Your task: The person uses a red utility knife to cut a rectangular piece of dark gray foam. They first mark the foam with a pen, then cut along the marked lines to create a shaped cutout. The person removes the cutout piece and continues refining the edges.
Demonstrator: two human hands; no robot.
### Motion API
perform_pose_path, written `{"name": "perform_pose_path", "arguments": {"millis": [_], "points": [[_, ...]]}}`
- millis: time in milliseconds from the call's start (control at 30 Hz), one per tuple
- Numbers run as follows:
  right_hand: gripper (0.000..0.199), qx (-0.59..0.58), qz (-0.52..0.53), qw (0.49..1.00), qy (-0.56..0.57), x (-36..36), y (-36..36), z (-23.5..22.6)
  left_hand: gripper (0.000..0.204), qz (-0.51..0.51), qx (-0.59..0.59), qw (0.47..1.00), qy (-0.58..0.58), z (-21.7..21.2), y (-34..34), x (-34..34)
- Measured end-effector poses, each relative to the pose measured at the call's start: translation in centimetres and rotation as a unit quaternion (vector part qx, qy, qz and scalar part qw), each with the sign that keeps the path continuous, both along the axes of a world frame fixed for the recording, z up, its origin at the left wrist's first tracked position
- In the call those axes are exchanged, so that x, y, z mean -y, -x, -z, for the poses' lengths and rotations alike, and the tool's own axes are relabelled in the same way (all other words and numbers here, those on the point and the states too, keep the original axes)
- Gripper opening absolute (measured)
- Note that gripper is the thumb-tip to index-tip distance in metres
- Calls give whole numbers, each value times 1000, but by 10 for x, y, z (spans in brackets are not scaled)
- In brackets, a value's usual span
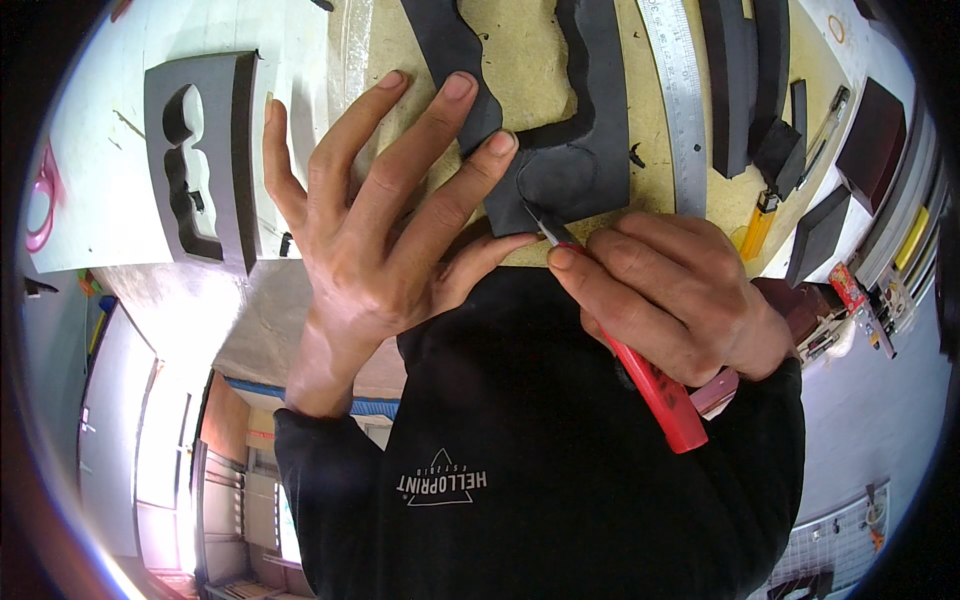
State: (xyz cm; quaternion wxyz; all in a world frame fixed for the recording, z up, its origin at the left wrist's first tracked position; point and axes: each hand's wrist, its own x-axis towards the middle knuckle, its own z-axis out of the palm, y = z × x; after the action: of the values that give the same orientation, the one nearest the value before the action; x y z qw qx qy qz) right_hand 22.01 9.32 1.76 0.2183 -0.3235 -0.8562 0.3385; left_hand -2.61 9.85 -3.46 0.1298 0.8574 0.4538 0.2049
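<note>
A black foam piece [600, 185] with a large wavy-edged opening lies on the yellowish cutting board. Near its lower end a round outline is marked in the surface. My left hand [390, 200] spreads its fingers over the foam's left edge, with the thumb along the bottom edge and fingertips pressing down. My right hand [670, 290] is closed around a red-handled craft knife [655, 390]. The blade tip touches the foam just below the round outline, close to my left thumb.
A steel ruler [680, 110] lies right of the foam. Further right are dark foam strips [725, 90], a yellow cutter [760, 225], a pen-like tool [825, 135] and dark blocks [870, 145]. On the left stands a grey foam block [230, 160] with a cutout; pink-handled scissors [42, 200] lie beyond.
</note>
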Motion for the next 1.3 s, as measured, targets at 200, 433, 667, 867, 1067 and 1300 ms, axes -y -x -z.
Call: {"name": "perform_pose_path", "arguments": {"millis": [200,433,667,867,1067,1300], "points": [[32,-3,-27,999,-21,-8,-3,3,59,7,-5,1000,10,0,0,-1],[32,-8,-80,997,9,-25,-8,0,56,10,-4,1000,24,-1,0,-2],[29,-4,-128,990,56,-41,-12,-5,54,15,8,1000,13,3,1,-3],[26,12,-161,985,65,-51,-14,-6,51,16,15,999,32,2,1,-3],[20,25,-190,978,78,-61,-14,-10,50,23,32,999,34,3,0,-5],[21,27,-234,970,64,-71,-11,-12,48,22,52,997,52,5,1,-2]]}}
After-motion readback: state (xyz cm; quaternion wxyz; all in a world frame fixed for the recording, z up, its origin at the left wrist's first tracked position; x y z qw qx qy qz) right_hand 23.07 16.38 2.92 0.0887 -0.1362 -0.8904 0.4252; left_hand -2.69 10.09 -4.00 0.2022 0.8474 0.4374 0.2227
